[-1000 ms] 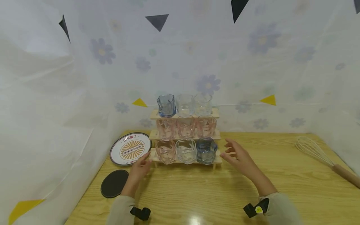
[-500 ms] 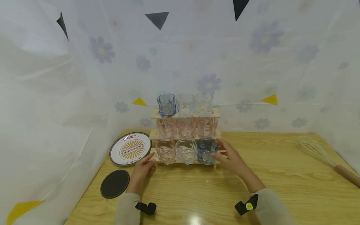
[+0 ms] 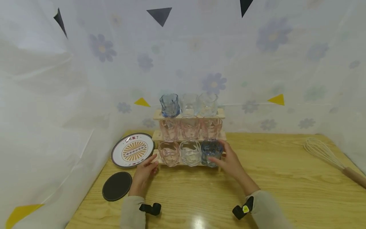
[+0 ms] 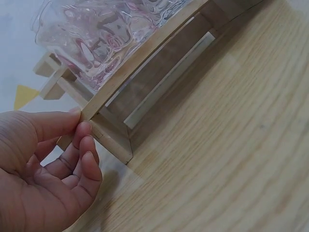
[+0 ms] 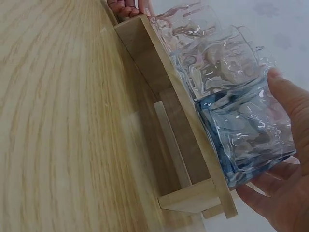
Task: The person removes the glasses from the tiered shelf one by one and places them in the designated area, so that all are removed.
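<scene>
Your left hand (image 3: 144, 173) pinches the left end of the bottom tier of the wooden rack (image 3: 157, 135); your right hand's fingers curl round the blue glass (image 3: 211, 149) at that tier's right end. Set your right thumb flat against its uneven wall, squeeze lightly and steady the rack, since the clear glass (image 3: 190, 153) just beside it could get knocked. Count two blue, three clear, four pink glasses (image 3: 168, 154); one plate (image 3: 120, 152), one black coaster (image 3: 117, 186), one whisk (image 3: 347, 172).
</scene>
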`<move>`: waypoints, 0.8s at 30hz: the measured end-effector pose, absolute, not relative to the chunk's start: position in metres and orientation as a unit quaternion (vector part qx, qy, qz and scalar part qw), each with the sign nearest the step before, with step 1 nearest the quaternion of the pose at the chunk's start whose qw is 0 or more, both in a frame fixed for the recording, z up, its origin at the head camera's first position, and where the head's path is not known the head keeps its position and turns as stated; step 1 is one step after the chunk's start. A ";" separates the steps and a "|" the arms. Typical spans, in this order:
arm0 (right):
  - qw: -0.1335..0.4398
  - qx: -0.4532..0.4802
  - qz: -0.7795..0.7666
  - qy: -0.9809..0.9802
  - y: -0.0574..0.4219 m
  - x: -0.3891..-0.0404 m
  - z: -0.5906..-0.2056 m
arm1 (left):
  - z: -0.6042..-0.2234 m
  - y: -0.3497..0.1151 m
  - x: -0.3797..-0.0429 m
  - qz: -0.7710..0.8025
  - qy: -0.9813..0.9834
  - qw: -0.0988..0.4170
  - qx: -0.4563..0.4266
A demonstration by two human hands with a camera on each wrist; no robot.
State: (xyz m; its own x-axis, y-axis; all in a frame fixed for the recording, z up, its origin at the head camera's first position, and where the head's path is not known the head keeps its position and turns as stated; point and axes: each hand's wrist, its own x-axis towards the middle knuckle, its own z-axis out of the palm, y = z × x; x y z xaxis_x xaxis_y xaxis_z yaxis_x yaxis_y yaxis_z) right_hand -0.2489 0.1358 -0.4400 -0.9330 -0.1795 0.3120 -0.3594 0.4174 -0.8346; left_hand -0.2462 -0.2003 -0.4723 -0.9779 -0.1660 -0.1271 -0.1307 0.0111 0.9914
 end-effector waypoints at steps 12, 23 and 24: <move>0.170 0.129 0.505 -0.836 0.123 -0.247 -0.449 | -0.471 -0.199 -0.248 -0.702 -0.703 0.008 0.116; 0.229 0.138 0.500 -0.824 0.127 -0.242 -0.451 | -0.469 -0.201 -0.247 -0.694 -0.711 0.000 0.117; 0.228 0.135 0.499 -0.825 0.129 -0.242 -0.451 | -0.469 -0.202 -0.247 -0.693 -0.711 -0.001 0.118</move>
State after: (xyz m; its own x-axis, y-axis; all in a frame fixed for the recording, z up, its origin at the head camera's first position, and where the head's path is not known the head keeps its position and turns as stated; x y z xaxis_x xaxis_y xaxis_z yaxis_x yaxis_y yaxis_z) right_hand -0.2417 0.1286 -0.4511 -0.8590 0.0045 0.5120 -0.4514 0.4653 -0.7614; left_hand -0.2469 -0.2015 -0.4694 -0.9720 -0.1664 -0.1660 -0.1704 0.0124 0.9853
